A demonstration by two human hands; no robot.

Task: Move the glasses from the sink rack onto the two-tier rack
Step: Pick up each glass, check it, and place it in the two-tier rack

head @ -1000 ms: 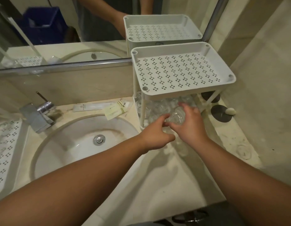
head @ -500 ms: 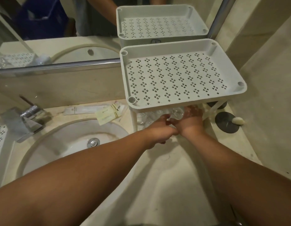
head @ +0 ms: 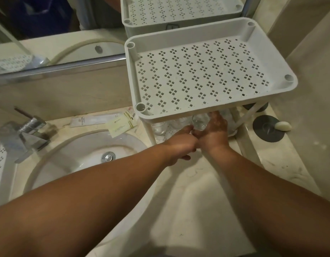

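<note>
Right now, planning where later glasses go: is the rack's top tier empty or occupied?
Empty: the top tier shows only its bare perforated floor; the glasses sit beneath it.

Two bare forearms fill the lower half of the view, one from each bottom corner. No sleeve, cuff or glove shows on either; both are uncovered from the frame edge to the wrist. No watch, bracelet or band sits on either wrist, and no ring can be made out on the left hand (head: 180, 145) or the right hand (head: 214, 130). The forearms look smooth, broad near the camera and narrowing toward slim wrists. The fingers (head: 188, 129) are short and partly hidden under the tray's edge, so nails cannot be told. In the mirror above, a dim strip of the person's torso shows dark clothing, too blurred to describe.
</note>
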